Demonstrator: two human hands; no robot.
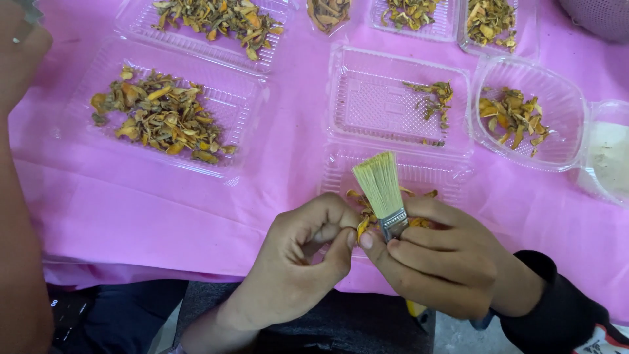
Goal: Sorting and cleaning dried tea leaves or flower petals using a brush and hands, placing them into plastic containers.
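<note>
Right hand (439, 262) grips the brush (383, 193) at its metal ferrule; left hand (304, 252) pinches a dried orange piece (362, 226) beside it. Piece looks light, brittle; best held gently by its edges.

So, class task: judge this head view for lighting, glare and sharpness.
Head view: soft, even light on the pink table cover; mild glare on the clear plastic trays; brush and dried orange pieces sharp; the arm at the left edge slightly blurred.

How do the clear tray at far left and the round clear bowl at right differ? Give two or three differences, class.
The tray is rectangular with ribbed walls; the bowl is rounded and smooth. The tray holds a big heap of dried orange-brown pieces; the bowl holds a few. Both are clear plastic on the pink cloth.
</note>
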